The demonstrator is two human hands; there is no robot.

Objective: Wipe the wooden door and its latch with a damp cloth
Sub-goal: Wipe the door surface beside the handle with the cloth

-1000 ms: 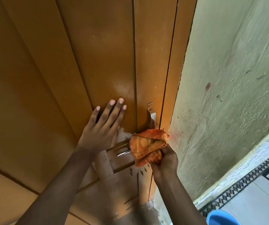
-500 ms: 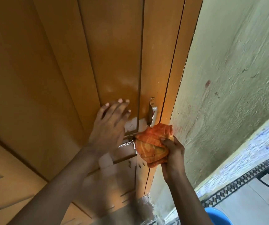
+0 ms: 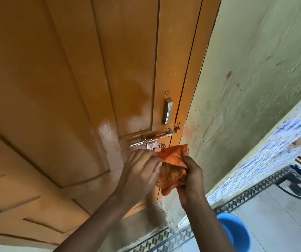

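The orange-brown wooden door (image 3: 73, 88) fills the left of the view, with a darker damp patch above the latch. A metal slide latch (image 3: 153, 138) runs across to the frame, and a steel pull handle (image 3: 168, 109) stands above it. The bunched orange cloth (image 3: 173, 166) hangs just below the latch, off the door. My right hand (image 3: 191, 177) grips the cloth from the right. My left hand (image 3: 140, 171) pinches the cloth's upper left edge.
A rough pale green wall (image 3: 255, 79) stands right of the door frame. A blue bucket (image 3: 235, 231) sits on the tiled floor at the lower right. A black metal stand (image 3: 300, 182) is at the far right.
My left hand came off the door panel and moved down onto the cloth. The cloth left the latch and dropped below it, uncovering the bolt.
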